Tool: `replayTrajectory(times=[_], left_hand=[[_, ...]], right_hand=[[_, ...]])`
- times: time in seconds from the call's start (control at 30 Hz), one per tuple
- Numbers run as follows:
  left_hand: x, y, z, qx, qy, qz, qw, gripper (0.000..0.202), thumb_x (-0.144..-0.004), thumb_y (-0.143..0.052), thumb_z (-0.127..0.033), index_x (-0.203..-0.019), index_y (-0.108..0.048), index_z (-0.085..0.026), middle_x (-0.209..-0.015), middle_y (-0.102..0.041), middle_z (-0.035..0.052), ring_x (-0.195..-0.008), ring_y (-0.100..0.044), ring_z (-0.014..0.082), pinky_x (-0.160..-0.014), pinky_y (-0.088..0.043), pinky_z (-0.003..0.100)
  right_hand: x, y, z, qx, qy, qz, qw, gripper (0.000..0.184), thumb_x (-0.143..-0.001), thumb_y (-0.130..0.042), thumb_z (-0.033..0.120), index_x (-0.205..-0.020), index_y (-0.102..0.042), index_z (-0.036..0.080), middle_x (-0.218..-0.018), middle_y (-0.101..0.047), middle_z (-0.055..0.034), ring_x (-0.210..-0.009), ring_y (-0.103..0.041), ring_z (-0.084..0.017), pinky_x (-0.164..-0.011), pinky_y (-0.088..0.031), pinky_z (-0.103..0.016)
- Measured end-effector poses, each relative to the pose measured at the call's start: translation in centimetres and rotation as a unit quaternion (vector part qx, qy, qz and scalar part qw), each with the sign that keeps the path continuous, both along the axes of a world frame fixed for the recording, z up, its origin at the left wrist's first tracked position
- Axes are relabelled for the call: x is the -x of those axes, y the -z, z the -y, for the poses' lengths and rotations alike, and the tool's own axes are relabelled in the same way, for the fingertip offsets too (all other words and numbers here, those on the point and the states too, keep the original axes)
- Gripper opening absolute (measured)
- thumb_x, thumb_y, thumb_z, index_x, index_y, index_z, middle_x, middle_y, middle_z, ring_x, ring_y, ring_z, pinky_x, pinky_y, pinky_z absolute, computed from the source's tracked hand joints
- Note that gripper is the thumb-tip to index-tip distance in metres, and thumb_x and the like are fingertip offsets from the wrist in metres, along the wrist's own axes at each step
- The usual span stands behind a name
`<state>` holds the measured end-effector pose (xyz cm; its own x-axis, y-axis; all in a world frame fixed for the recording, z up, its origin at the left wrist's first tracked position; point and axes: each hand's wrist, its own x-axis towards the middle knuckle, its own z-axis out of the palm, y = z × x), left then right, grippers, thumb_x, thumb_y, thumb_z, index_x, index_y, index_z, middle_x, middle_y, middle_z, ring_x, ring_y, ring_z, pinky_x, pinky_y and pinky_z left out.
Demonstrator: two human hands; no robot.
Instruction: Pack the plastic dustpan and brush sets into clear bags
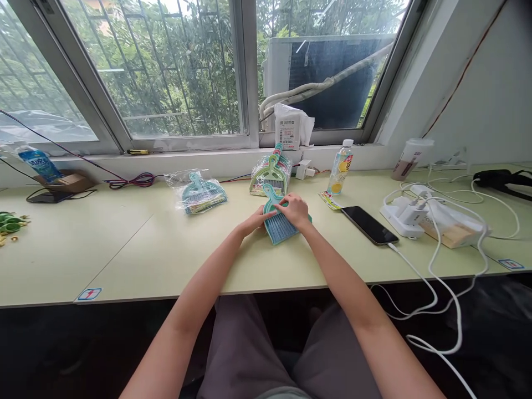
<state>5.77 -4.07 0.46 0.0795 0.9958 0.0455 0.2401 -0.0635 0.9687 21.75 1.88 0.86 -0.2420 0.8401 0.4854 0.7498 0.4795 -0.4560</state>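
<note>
A small teal hand brush (pixel 281 228) with blue-grey bristles is between my hands over the table, its handle pointing away from me. My left hand (pixel 254 221) is closed on its left edge. My right hand (pixel 296 209) grips it from the right, fingers bent over its upper part. A bit of teal shows beyond my right wrist; whether it is a dustpan beneath the brush I cannot tell. Just behind stands a stack of green and pink brush-and-dustpan sets (pixel 271 176) in clear wrap. To the left lies a bagged teal set (pixel 203 193).
A black phone (pixel 369 225) on a white cable lies to the right, near a power strip (pixel 402 217) with tangled cords. Behind it stand a drink bottle (pixel 341 169) and a lidded cup (pixel 409 160). A blue bottle (pixel 40 164) leans at far left.
</note>
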Motion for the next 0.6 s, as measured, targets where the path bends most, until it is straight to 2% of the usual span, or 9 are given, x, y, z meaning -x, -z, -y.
replayTrajectory(times=[0.07, 0.17, 0.23, 0.27, 0.33, 0.4, 0.5, 0.57, 0.6], left_hand=[[0.3, 0.3, -0.1, 0.029, -0.015, 0.027, 0.999, 0.058, -0.075, -0.075, -0.04, -0.124, -0.051, -0.02, -0.113, -0.066, 0.0098, -0.094, -0.066, 0.0237, -0.066, -0.054, 0.028], [1.7, 0.3, -0.5, 0.036, -0.078, 0.07, 0.994, 0.062, -0.074, -0.075, -0.031, -0.126, -0.045, -0.018, -0.117, -0.063, 0.0125, -0.094, -0.066, 0.0237, -0.065, -0.056, 0.03], [2.9, 0.2, -0.8, 0.029, -0.119, 0.082, 0.989, 0.058, -0.074, -0.075, -0.03, -0.122, -0.046, -0.017, -0.115, -0.064, 0.0138, -0.092, -0.067, 0.0237, -0.067, -0.057, 0.031], [3.5, 0.1, -1.0, 0.024, -0.138, 0.086, 0.986, 0.055, -0.075, -0.075, -0.03, -0.12, -0.047, -0.016, -0.114, -0.064, 0.0141, -0.092, -0.067, 0.0235, -0.067, -0.057, 0.031], [4.3, 0.2, -1.2, 0.007, -0.168, 0.088, 0.982, 0.05, -0.078, -0.072, -0.029, -0.119, -0.048, -0.016, -0.115, -0.064, 0.0142, -0.093, -0.067, 0.0225, -0.069, -0.057, 0.03], [4.8, 0.3, -1.5, -0.015, -0.198, 0.093, 0.976, 0.051, -0.08, -0.069, -0.027, -0.124, -0.046, -0.017, -0.118, -0.062, 0.0136, -0.097, -0.066, 0.0216, -0.07, -0.057, 0.029], [5.1, 0.4, -1.7, -0.048, -0.255, 0.116, 0.959, 0.055, -0.079, -0.068, -0.023, -0.128, -0.045, -0.018, -0.116, -0.063, 0.0124, -0.098, -0.065, 0.0216, -0.072, -0.058, 0.031], [5.3, 0.3, -1.8, -0.063, -0.284, 0.133, 0.948, 0.051, -0.079, -0.067, -0.022, -0.126, -0.048, -0.019, -0.117, -0.063, 0.0122, -0.099, -0.065, 0.0214, -0.074, -0.058, 0.032], [5.4, 0.3, -1.8, -0.064, -0.291, 0.142, 0.944, 0.049, -0.08, -0.067, -0.022, -0.126, -0.049, -0.019, -0.119, -0.062, 0.0121, -0.1, -0.065, 0.0209, -0.075, -0.059, 0.032]], right_hand=[[-1.1, 0.3, -1.2, -0.002, 0.023, -0.004, 1.0, 0.032, -0.094, -0.048, 0.044, -0.085, -0.071, 0.022, -0.105, -0.071, -0.008, -0.106, -0.06, -0.025, -0.096, -0.036, -0.041], [-3.8, 1.3, -3.3, 0.007, 0.154, -0.054, 0.987, 0.035, -0.097, -0.04, 0.036, -0.116, -0.064, 0.021, -0.12, -0.067, -0.0114, -0.119, -0.053, -0.027, -0.103, -0.031, -0.048], [-5.8, 2.4, -4.6, 0.046, 0.23, -0.04, 0.971, 0.044, -0.094, -0.043, 0.035, -0.133, -0.054, 0.015, -0.139, -0.054, -0.018, -0.135, -0.04, -0.032, -0.107, -0.025, -0.056], [-6.5, 3.0, -5.0, 0.079, 0.244, -0.017, 0.967, 0.048, -0.094, -0.043, 0.034, -0.137, -0.05, 0.014, -0.146, -0.047, -0.0209, -0.14, -0.032, -0.035, -0.108, -0.023, -0.06], [-7.0, 3.9, -5.4, 0.137, 0.23, 0.036, 0.963, 0.048, -0.095, -0.04, 0.032, -0.137, -0.051, 0.013, -0.151, -0.04, -0.0231, -0.143, -0.027, -0.037, -0.107, -0.018, -0.067], [-6.4, 4.2, -5.2, 0.15, 0.18, 0.087, 0.968, 0.043, -0.095, -0.037, 0.028, -0.131, -0.057, 0.016, -0.146, -0.046, -0.0216, -0.138, -0.036, -0.036, -0.108, -0.014, -0.069], [-4.1, 3.5, -3.9, 0.095, 0.113, 0.139, 0.979, 0.036, -0.095, -0.038, 0.026, -0.116, -0.066, 0.019, -0.122, -0.065, -0.0171, -0.121, -0.053, -0.032, -0.112, -0.008, -0.065], [-2.7, 2.9, -3.1, 0.068, 0.098, 0.145, 0.982, 0.035, -0.095, -0.04, 0.028, -0.119, -0.064, 0.02, -0.107, -0.071, -0.0152, -0.111, -0.059, -0.029, -0.113, -0.011, -0.059], [-2.3, 2.7, -2.7, 0.065, 0.094, 0.143, 0.983, 0.036, -0.095, -0.042, 0.028, -0.125, -0.06, 0.02, -0.108, -0.071, -0.0155, -0.11, -0.06, -0.029, -0.113, -0.014, -0.056]])
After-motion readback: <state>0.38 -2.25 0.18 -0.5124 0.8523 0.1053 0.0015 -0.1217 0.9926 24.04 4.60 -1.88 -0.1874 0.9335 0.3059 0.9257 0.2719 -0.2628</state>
